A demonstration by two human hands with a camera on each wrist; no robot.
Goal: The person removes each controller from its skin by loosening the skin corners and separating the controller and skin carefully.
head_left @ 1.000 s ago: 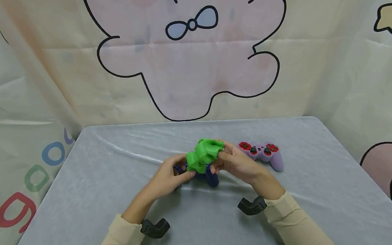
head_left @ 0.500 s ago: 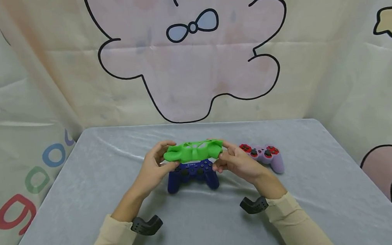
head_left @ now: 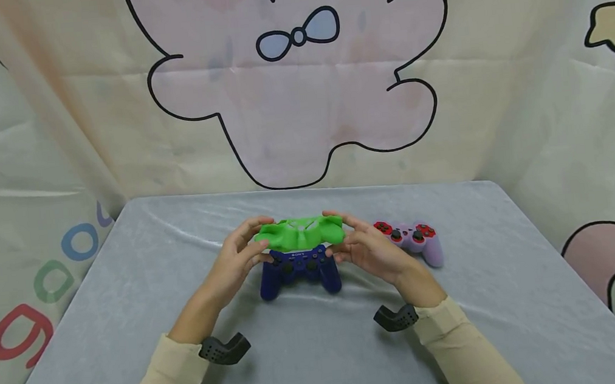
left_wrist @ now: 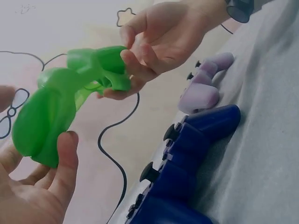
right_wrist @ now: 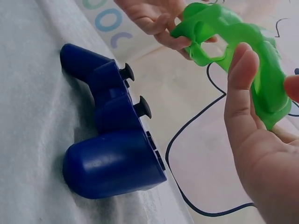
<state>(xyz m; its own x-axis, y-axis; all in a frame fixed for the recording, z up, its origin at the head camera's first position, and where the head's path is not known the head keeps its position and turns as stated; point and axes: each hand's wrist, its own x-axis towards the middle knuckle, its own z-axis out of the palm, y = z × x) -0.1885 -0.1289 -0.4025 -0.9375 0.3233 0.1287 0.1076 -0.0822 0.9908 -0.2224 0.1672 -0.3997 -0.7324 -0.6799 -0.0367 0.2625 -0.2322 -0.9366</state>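
Between both hands, a bright green silicone controller cover (head_left: 300, 234) is held up by its two ends, above the table. My left hand (head_left: 235, 260) grips its left end with thumb and fingers; my right hand (head_left: 370, 249) holds the right end the same way. Holes and a hollow inside show in the left wrist view, where the cover (left_wrist: 51, 107) hangs well apart from the table. Below and nearer to me, a dark blue game controller (head_left: 299, 273) lies on the cloth with its thumbsticks up; the cover overlaps its far edge in the head view.
A lilac game controller (head_left: 413, 239) with red button areas lies to the right, just beyond my right hand. Grey-blue cloth (head_left: 322, 361) covers the table. Printed curtains (head_left: 302, 125) hang behind it and at both sides. Each wrist wears a black camera mount (head_left: 225, 349).
The green cover has turned from a bunched, tilted pose to stretched level between both hands, uncovering the blue controller. My left hand shifted left and took the cover's left end.
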